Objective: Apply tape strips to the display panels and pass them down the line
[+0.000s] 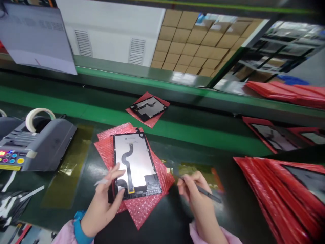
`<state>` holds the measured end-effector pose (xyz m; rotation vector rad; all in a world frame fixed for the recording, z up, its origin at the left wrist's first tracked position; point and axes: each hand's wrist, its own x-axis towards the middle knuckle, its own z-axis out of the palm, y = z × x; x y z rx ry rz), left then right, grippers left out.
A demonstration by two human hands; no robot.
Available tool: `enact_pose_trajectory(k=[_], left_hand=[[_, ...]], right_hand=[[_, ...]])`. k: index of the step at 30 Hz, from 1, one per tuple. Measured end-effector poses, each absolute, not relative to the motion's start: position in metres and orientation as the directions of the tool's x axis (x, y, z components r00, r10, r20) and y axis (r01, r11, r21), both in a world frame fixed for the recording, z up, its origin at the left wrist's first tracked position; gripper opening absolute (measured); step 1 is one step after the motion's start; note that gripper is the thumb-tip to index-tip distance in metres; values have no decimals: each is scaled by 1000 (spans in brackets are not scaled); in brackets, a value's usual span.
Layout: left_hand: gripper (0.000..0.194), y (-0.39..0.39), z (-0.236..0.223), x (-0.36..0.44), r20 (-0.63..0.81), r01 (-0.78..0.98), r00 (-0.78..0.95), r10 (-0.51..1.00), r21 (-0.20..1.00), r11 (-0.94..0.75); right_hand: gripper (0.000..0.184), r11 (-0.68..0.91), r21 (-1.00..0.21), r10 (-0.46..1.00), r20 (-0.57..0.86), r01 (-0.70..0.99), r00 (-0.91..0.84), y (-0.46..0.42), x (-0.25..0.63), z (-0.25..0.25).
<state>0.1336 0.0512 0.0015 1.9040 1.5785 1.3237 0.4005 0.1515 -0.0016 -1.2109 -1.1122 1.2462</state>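
A tablet screen panel (141,166) lies back side up on red bubble wrap bags (138,211), with a dark curved flex cable (128,169) across its silver back. My left hand (105,198) rests on the panel's lower left edge, thumb and fingers apart, a pale wrap around one finger. Held in my right hand (198,195) are slim black tweezers (209,195), their tip pointing left toward the panel but apart from it. Under and behind that hand is a strip of amber film (188,168) on the dark mat.
A tape dispenser (50,145) stands at left beside a long amber film strip (73,169). Another screen panel (152,107) lies on a red bag at the back. Red bubble bags (269,189) are stacked at right, with more panels (273,135) behind.
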Motion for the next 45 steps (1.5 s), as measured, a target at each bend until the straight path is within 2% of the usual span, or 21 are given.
enact_pose_trajectory(k=[2, 4, 7, 10, 19, 30, 36, 39, 42, 45], left_hand=[[58, 51, 4, 126, 436, 574, 82, 896, 714, -400], [64, 53, 4, 122, 458, 527, 187, 869, 700, -482], [67, 56, 2, 120, 419, 509, 273, 866, 701, -500], [59, 57, -1, 120, 335, 543, 277, 901, 719, -434], [52, 56, -3, 119, 331, 558, 229, 916, 726, -401], [38, 55, -2, 119, 337, 568, 299, 893, 689, -451], [57, 58, -7, 118, 413, 597, 387, 825, 570, -565], [58, 57, 0, 123, 394, 622, 404, 826, 543, -564], [57, 51, 15, 136, 347, 559, 387, 854, 648, -516], [56, 42, 29, 152, 318, 332, 361, 877, 835, -439]], right_hand=[[42, -86, -992, 994, -80, -88, -68, 130, 381, 0], [39, -153, -982, 979, -135, -113, -156, 111, 362, -4], [38, -219, -965, 957, -185, -142, -222, 95, 340, -13], [38, -209, -970, 953, -174, -122, -247, 91, 330, -19], [40, -226, -974, 923, -209, -15, -324, 95, 330, -17], [42, -206, -973, 934, -227, 103, -275, 92, 326, -11], [39, -162, -970, 955, -201, 184, -217, 92, 330, -10], [28, -103, -989, 984, -116, 102, -133, 91, 337, -6], [22, 5, -1000, 994, 5, -3, -113, 88, 349, 5], [25, 81, -997, 955, 83, -20, -284, 87, 359, 21]])
